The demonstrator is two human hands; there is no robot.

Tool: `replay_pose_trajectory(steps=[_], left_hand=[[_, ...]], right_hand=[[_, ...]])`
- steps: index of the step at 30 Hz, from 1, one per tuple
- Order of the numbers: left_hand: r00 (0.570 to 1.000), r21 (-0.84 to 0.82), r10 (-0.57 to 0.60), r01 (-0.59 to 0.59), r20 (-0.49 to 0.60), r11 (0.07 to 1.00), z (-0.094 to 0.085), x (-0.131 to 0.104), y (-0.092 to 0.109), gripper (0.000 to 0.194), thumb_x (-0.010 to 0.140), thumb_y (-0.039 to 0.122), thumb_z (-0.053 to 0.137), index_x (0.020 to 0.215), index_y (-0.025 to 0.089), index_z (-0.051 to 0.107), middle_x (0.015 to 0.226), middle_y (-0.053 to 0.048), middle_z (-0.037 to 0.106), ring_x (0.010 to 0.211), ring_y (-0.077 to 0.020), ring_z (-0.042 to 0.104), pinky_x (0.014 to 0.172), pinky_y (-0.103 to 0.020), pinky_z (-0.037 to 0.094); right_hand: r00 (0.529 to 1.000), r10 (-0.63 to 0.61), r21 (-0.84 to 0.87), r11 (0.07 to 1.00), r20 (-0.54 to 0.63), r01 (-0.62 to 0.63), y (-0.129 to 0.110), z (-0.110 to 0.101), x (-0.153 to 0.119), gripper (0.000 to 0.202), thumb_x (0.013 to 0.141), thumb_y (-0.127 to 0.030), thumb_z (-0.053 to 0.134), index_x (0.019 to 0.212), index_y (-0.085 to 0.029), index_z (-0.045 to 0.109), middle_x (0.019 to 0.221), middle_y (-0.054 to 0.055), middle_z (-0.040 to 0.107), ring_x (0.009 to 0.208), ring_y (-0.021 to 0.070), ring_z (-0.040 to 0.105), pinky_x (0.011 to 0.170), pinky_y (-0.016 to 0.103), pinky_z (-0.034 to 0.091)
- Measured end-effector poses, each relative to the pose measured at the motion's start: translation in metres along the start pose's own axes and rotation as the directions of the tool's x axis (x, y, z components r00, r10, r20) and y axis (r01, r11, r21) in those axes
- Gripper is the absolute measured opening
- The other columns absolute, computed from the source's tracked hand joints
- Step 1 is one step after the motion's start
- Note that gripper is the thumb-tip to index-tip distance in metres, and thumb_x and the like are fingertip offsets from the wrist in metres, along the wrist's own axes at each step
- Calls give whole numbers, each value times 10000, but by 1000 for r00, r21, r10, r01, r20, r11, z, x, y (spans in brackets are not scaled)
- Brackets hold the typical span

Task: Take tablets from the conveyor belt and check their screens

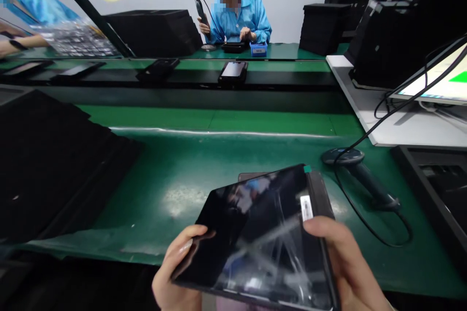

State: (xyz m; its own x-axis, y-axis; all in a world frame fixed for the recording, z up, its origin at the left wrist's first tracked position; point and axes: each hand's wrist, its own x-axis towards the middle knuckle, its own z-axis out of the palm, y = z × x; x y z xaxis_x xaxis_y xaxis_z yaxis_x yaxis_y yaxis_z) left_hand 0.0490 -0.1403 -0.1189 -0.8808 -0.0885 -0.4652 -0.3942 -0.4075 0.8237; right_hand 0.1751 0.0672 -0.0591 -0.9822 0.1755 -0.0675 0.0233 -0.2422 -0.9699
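A glossy black tablet (255, 238) is held tilted above the near edge of the green mat, its dark screen facing me. Gripping its left edge is my left hand (178, 267), thumb on the front. My right hand (350, 262) clasps the right edge, with the thumb just below a small white barcode label (306, 208). A green tab (307, 169) sticks out at the top right corner. Partly hidden behind the tablet, a dark flat piece (321, 194) lies on the mat. The fingers behind the tablet are hidden.
A barcode scanner (372, 184) with a looping cable lies at right, beside a black tray (426, 204). Black trays (54, 165) are stacked at left. Devices sit along a dark conveyor (197, 77). Beyond it, a person in blue (241, 14) holds a scanner; another person's arm shows far left.
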Motion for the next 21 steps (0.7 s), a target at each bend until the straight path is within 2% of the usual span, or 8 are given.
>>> replay_pose_trajectory(steps=[3, 6, 11, 15, 16, 18, 20, 21], left_hand=[[985, 5, 60, -62, 160, 998, -5, -3, 11, 278, 406, 389, 779, 541, 179, 656, 464, -35, 606, 402, -176, 569, 393, -253, 480], [961, -16, 136, -136, 242, 991, -13, -3, 19, 322, 483, 495, 760, 547, 208, 628, 437, -23, 580, 380, -201, 555, 381, -312, 489], [874, 4, 214, -240, 435, 971, -27, 0, 24, 393, 654, 641, 647, 626, 250, 672, 361, -8, 529, 275, -196, 467, 308, -347, 436], [799, -48, 214, -227, 562, 973, -14, -14, 26, 375, 780, 621, 565, 733, 275, 701, 316, 7, 522, 175, -183, 371, 238, -333, 350], [804, -59, 208, -211, 557, 976, -7, -21, 26, 381, 790, 624, 552, 722, 277, 696, 314, 6, 524, 173, -189, 379, 233, -331, 343], [872, -70, 204, -194, 445, 979, 10, -36, 27, 379, 755, 627, 585, 655, 271, 662, 337, 0, 535, 227, -199, 449, 252, -316, 353], [945, -23, 231, -232, 231, 973, 25, -51, 27, 395, 669, 644, 640, 586, 259, 604, 441, -14, 591, 355, -206, 538, 324, -310, 405], [955, 13, 266, -270, 132, 963, 29, -57, 26, 413, 622, 652, 661, 555, 255, 571, 487, -19, 601, 417, -210, 560, 369, -317, 434]], right_hand=[[990, -45, 53, 997, -132, 52, -2, -1, 7, 406, 844, -613, 550, 1156, -355, 578, 777, 2, 587, 621, 130, 559, 631, 210, 507], [975, -48, 90, 994, -219, 69, 2, -2, 9, 365, 852, -585, 559, 1139, -359, 555, 677, -23, 504, 577, 119, 461, 538, 177, 432], [951, 36, 93, 996, -307, -7, -1, 0, 6, 195, 952, -401, 476, 1132, -331, 502, 798, -6, 559, 637, 127, 508, 627, 198, 458], [938, 32, -15, 999, -346, -39, -5, -5, 3, 252, 950, -504, 429, 1142, -354, 492, 908, 8, 598, 650, 137, 565, 596, 208, 486], [940, 14, -55, 998, -342, -35, -4, -9, 3, 315, 946, -563, 387, 1170, -362, 480, 875, 11, 597, 641, 145, 573, 570, 213, 487], [946, -14, -137, 990, -324, -33, 0, -19, 2, 436, 924, -645, 329, 1214, -351, 471, 810, 24, 591, 633, 164, 587, 536, 231, 483], [956, -27, -221, 974, -292, -41, 4, -33, 1, 474, 912, -658, 343, 1205, -320, 500, 794, 40, 599, 645, 188, 604, 525, 259, 484], [963, -35, -256, 966, -267, -36, 6, -40, 0, 457, 919, -643, 341, 1173, -308, 521, 796, 47, 606, 656, 201, 614, 518, 273, 483]])
